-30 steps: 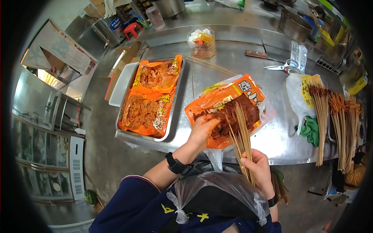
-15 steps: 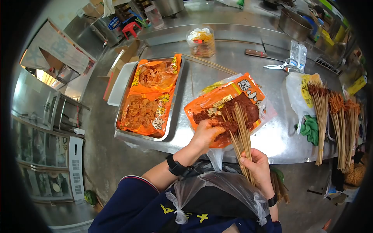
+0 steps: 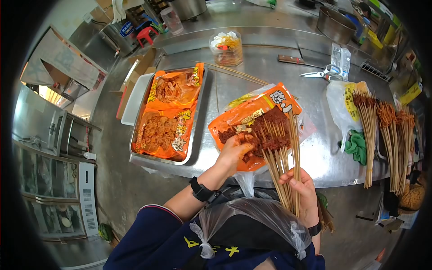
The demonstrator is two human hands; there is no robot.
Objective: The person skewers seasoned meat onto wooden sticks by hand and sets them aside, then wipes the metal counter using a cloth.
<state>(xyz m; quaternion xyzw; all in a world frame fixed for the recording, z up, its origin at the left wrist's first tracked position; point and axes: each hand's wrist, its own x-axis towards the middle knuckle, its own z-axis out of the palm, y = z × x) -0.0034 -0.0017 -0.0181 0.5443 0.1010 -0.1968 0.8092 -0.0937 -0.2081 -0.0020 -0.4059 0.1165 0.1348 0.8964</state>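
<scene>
My left hand [image 3: 235, 153] is closed on dark red meat at the left side of a bunch of skewers, above an orange packet [image 3: 220, 123] opened flat on the steel table. Red sauce coats its fingertips. My right hand [image 3: 302, 189] grips several bamboo skewers [image 3: 294, 153] by their lower part. More skewers fan out beside them, their upper parts among the dark red meat [image 3: 276, 132]. The packet lies over a clear plastic bag.
At left, a metal tray [image 3: 195, 135] holds two orange packets beside a white tray [image 3: 130, 105]. Behind are a plastic tub [image 3: 226, 51], a knife [image 3: 292, 59] and scissors [image 3: 330, 73]. Loaded skewers [image 3: 368, 139] and a green cloth [image 3: 356, 147] lie at right.
The skewers have spread apart, with some now upright on the right in my right hand. My left hand stays by the meat. The whole view has shifted slightly.
</scene>
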